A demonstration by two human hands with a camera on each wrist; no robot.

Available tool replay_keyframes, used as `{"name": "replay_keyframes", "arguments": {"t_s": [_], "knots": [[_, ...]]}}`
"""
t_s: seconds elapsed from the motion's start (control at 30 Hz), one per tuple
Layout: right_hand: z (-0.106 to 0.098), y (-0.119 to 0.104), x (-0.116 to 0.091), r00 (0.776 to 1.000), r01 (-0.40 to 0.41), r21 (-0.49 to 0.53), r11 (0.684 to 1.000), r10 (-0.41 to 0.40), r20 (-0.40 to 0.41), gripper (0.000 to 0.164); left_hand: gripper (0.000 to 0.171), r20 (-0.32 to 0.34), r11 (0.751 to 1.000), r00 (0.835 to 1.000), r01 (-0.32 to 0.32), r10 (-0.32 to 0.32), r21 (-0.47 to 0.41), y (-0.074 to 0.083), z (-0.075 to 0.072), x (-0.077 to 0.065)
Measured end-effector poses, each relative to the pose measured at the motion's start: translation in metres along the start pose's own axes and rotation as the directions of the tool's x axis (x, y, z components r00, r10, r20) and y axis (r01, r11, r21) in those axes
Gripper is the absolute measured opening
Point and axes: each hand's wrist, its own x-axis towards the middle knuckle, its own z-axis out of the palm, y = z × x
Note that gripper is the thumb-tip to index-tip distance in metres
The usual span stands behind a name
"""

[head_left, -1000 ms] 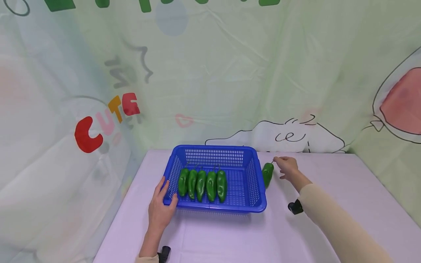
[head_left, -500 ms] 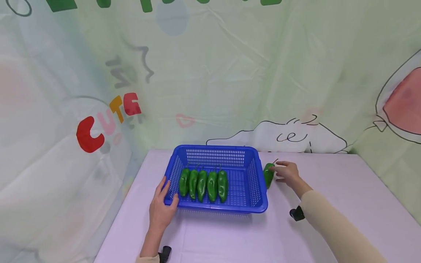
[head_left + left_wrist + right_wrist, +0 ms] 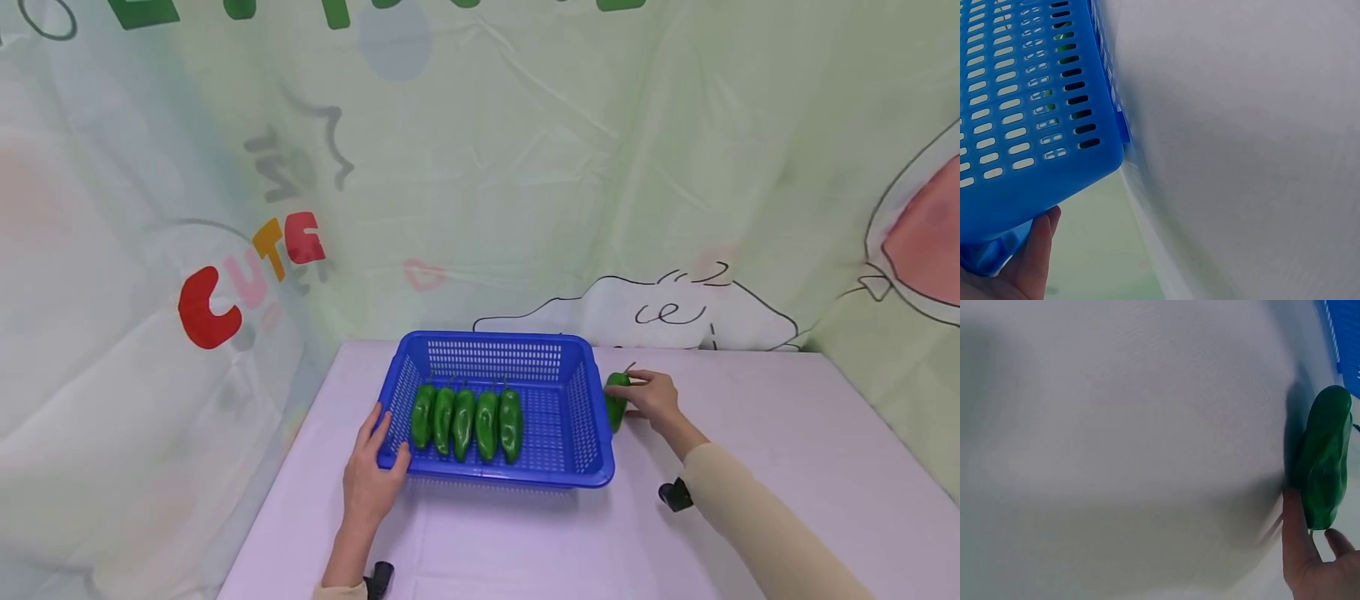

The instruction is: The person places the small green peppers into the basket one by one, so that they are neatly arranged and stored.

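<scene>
In the head view a blue slotted plastic basket (image 3: 495, 479) stands on the table with several long green peppers (image 3: 463, 423) side by side in its left and middle part, stems toward the back. My left hand (image 3: 369, 483) holds its front left corner, thumb on the front rim and fingers along the left side; the left wrist view shows fingers (image 3: 1038, 244) at the rim. One more green pepper (image 3: 1325, 459) is just outside the basket's right wall. My right hand (image 3: 654, 396) grips it near the stem end, thumb and fingers on opposite sides, the pepper's lower end pointing toward the front.
The basket's right part shows bare slotted floor (image 3: 543, 429). A pale lilac cloth covers the table (image 3: 517, 550). Printed fabric (image 3: 480, 167) hangs behind and at both sides. Black wrist cameras (image 3: 677, 495) sit under the sleeves.
My right hand has moved from the pepper's stem down onto its body and now grips it there. The left hand and basket keep their places; the head view has shifted slightly.
</scene>
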Motion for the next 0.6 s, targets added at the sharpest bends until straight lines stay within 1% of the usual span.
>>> {"name": "replay_keyframes", "arguments": {"t_s": [0.27,0.47,0.6], "knots": [[0.0074,0.0003,0.0045,0.996,0.002,-0.047,0.999,-0.007,-0.093,0.069,0.058,0.007,1.000,1.000,0.007,-0.007,-0.004,-0.0008,0.0023,-0.0002],[0.0056,-0.0017,0.0024,0.995,-0.015,0.041,0.999,0.019,-0.096,0.066,0.058,-0.002,1.000,1.000,-0.006,0.006,-0.002,-0.0018,0.0022,0.0007],[-0.0003,-0.0052,-0.0006,0.993,-0.061,0.088,0.994,0.069,-0.094,0.064,0.059,0.005,1.000,1.000,-0.003,0.003,-0.001,-0.0017,0.0008,0.0006]]}}
